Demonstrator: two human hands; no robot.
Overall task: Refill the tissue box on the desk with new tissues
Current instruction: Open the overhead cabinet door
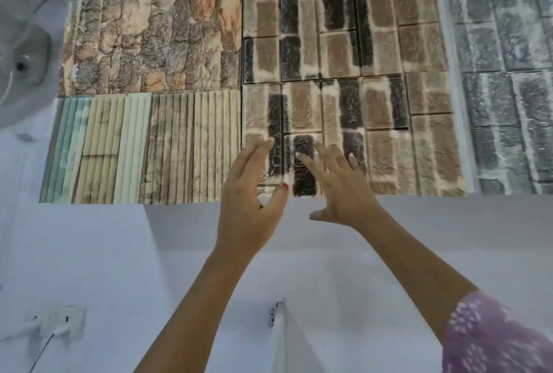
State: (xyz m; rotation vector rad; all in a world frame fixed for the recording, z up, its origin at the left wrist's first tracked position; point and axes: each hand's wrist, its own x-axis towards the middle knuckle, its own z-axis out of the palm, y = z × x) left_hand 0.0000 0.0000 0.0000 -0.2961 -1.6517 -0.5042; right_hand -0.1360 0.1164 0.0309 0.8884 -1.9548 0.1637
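Left hand (248, 208) and right hand (338, 190) (fingers spread) seemingly hold nothing.

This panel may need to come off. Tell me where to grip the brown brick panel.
Probably its bottom edge, from below: the brown brick panel lies flat, a slatted panel abuts its left side, and only white wall lies under it.

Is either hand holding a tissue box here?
No. The left hand and right hand are both empty, fingers spread, raised before the brick panel.
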